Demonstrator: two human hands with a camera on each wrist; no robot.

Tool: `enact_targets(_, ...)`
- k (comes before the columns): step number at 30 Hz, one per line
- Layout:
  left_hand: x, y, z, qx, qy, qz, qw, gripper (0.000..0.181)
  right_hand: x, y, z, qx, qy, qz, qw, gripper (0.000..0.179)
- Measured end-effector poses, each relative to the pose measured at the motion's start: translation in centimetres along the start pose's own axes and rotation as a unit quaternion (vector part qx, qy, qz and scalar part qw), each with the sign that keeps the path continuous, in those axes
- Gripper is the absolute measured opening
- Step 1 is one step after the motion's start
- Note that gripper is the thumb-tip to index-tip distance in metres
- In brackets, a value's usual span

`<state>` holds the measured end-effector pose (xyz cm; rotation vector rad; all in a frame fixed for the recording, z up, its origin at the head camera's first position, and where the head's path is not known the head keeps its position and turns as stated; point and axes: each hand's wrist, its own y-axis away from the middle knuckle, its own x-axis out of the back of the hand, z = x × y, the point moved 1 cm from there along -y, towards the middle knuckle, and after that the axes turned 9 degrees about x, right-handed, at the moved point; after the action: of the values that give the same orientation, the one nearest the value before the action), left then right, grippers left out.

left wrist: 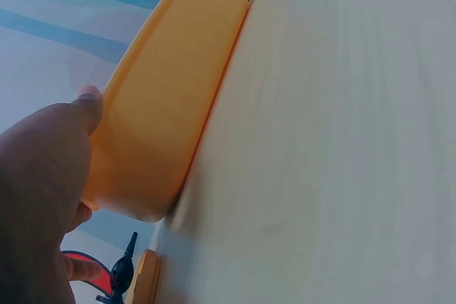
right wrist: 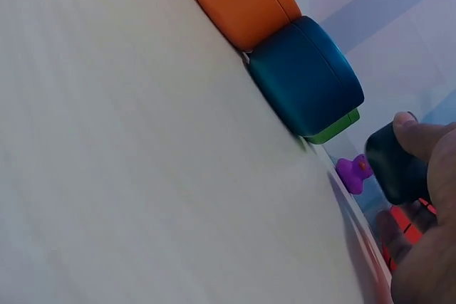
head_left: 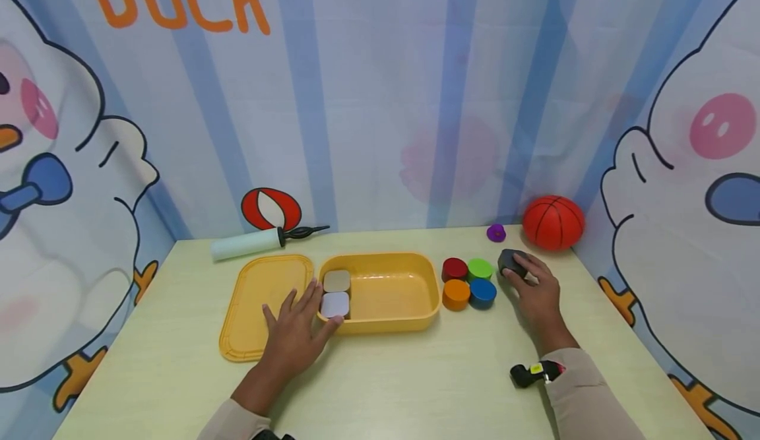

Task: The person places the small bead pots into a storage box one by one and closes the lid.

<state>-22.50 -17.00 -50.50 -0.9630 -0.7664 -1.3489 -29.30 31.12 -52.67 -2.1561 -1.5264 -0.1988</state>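
Observation:
A yellow rectangular box point(head_left: 380, 326) stands mid-table. Inside its left end sit a beige rounded block point(head_left: 337, 280) and a pale lavender one point(head_left: 335, 304). My left hand point(head_left: 295, 336) lies spread at the box's near-left corner, thumb against the front wall and fingers by the left rim. Off to the right, my right hand point(head_left: 537, 291) pinches a dark grey rounded block point(right wrist: 393, 165) between thumb and fingers. Between that hand and the box cluster four-sided or round pots: red point(head_left: 454, 269), green point(head_left: 479, 269), orange point(head_left: 456, 294) and blue point(head_left: 483, 293).
A yellow lid point(head_left: 249, 314) lies left of the box, partly under my left hand in view. Behind it is a pale green hand pump point(head_left: 246, 245) with a black nozzle. A small purple toy point(head_left: 496, 232) and a red basketball point(head_left: 553, 222) sit at the back right.

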Motion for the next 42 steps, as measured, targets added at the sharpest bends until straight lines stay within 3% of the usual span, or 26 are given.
enact_targets(27,-0.1,0.0,-0.2,0.009,-0.001,-0.007,0.9999,0.090,-0.6,0.4,-1.2,0.088,-0.046,0.062,0.9931,0.061)
enact_targets(36,0.0,0.1,-0.1,0.006,0.005,-0.002,1.0000,0.089,-0.8,0.1,-2.4,0.120,-0.056,0.040,0.9904,0.059)
enact_targets(42,0.0,0.0,0.0,0.005,0.006,-0.007,0.9999,0.089,-1.1,0.0,-3.4,0.164,-0.071,0.013,0.9838,0.058)
